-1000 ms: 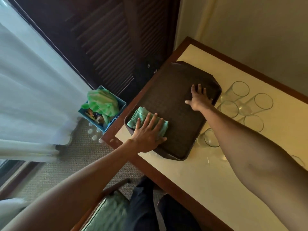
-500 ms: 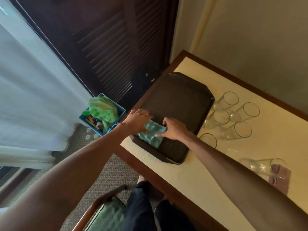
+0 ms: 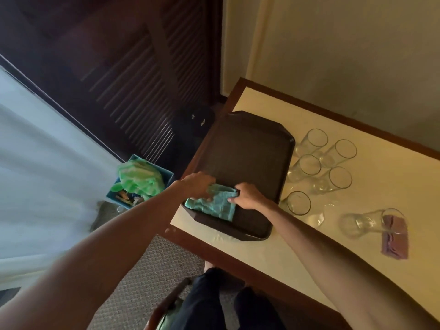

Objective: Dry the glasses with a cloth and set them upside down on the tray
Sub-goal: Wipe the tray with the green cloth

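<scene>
On the tray's near corner: the green cloth [image 3: 215, 207] was laid flat, partly folded, its near edge lapping the rim.
Left hand: the left hand [image 3: 198, 184] was set on the cloth's far left part, fingers curled down into the fabric and gripping it.
Right hand: the right hand [image 3: 248, 195] was closed on the cloth's far right corner, which was pinched between thumb and fingers.
Tray: the dark tray [image 3: 247, 151] was placed on the left end of the desk [image 3: 381, 186]; no glass was seen on it, so the drying was judged not yet begun.
Glasses: five glasses [image 3: 307, 166] were stood mouth up on the desk, just beside the tray's right rim.
Nearest glass: one upright glass [image 3: 298, 203] was found just right of the right hand, its long axis vertical.
Deciding relation: every glass was placed to the right of the cloth, so the right hand was judged the nearer one for the first pick.
Sixth glass: a tipped glass [image 3: 362, 222] was laid on its side further right, long axis across the desk, mouth over a purple cloth [image 3: 396, 244].
Floor: a blue bin [image 3: 112, 198] lined with a green bag [image 3: 140, 179] was seen left of the desk.
</scene>
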Tool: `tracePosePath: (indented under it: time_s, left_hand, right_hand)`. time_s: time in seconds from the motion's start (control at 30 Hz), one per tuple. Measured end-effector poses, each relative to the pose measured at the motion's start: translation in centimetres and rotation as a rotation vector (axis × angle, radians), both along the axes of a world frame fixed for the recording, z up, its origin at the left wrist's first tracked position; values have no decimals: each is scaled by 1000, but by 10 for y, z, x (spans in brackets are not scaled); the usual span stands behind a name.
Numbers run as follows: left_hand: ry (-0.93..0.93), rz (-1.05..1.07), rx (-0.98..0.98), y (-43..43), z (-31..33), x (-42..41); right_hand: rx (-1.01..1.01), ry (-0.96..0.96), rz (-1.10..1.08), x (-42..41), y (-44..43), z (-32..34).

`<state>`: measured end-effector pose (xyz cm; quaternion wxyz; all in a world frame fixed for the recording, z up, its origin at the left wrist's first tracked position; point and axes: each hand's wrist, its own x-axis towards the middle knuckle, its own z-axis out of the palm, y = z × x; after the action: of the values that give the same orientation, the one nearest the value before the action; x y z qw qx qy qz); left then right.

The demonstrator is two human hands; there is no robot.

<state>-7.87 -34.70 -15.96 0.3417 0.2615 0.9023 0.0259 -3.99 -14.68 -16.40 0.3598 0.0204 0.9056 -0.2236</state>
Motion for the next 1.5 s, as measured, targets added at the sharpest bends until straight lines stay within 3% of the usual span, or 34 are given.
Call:
tracePosePath:
  time_s: [0.17, 0.27, 0.43, 0.6, 0.73, 1.0, 1.23, 1.5]
  left_hand:
    - [-121, 92, 47, -3, 18, -29]
    - [-199, 206, 182, -8, 40, -57]
    - [-527, 555, 492, -9, 82, -85]
    - [-675, 709, 711, -2, 116, -102]
    - [-662, 779, 874, 19, 133, -110]
    - [-562, 696, 932, 117, 184, -126]
    - [-527, 527, 952, 256, 215, -114]
    - [-522, 495, 819, 422, 170, -72]
  right_hand:
    - [-138, -10, -87, -19, 7, 26]
    - [-325, 32, -219, -37, 17, 52]
    - [-534, 158, -425, -58, 25, 90]
    - [-624, 261, -664, -65, 41, 117]
    - [-677, 299, -778, -59, 65, 138]
    - [-577, 480, -886, -50, 142, 179]
    - [-479, 727, -937, -18, 273, 208]
    - [-325, 648, -1059, 35, 419, 154]
